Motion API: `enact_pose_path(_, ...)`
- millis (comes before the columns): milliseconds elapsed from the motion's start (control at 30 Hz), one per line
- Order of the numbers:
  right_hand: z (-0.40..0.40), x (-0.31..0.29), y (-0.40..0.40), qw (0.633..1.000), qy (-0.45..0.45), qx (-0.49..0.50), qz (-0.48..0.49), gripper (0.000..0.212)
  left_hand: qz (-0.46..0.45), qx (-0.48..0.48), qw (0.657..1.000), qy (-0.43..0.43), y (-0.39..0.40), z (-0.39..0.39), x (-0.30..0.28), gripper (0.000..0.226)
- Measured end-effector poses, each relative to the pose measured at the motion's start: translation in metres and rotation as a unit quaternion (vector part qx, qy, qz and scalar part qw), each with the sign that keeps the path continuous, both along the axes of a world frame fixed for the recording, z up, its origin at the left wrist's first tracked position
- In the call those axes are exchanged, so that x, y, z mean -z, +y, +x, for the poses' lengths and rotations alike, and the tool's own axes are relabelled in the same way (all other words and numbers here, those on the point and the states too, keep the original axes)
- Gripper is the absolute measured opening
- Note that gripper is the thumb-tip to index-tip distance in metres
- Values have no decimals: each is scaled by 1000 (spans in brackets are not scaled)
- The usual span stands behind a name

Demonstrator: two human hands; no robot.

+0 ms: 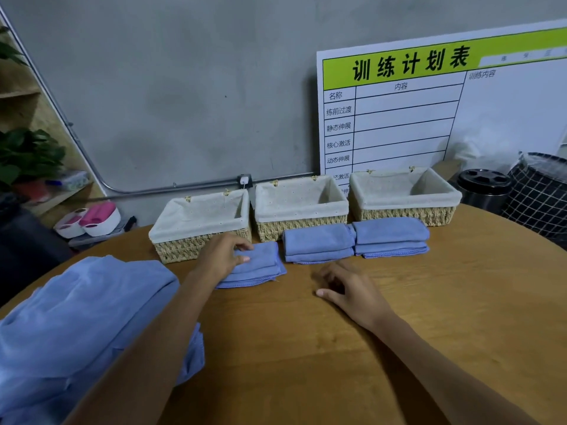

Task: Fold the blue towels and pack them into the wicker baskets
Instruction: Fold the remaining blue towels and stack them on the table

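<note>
A round brown wooden table (337,348) stands against a grey plastered wall (184,87). A white-and-green chart board (429,111) leans there.

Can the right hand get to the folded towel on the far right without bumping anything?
Probably yes. The right hand hovers open over bare table, and the rightmost folded towel lies just beyond it with nothing between.
</note>
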State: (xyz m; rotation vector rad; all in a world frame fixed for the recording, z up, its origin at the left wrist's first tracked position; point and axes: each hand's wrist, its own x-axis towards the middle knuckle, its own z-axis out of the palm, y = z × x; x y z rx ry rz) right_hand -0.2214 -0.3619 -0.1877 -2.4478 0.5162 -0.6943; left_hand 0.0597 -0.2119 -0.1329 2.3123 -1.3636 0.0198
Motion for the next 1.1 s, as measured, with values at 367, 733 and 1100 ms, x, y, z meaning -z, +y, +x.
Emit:
enact_pose_path(367,1,1,-4,1000,-17,-7,25,27,-8,3,999,-54,-13,-5,1,29)
enact_pose_path(733,0,1,-4,999,-14,-1,33,29,-49,2,998,-40,-2,-12,6,24)
enact_pose_path(1100,-6,-18,10,999,17,12,50,20,-48,49,997,-41,47,-37,-7,17)
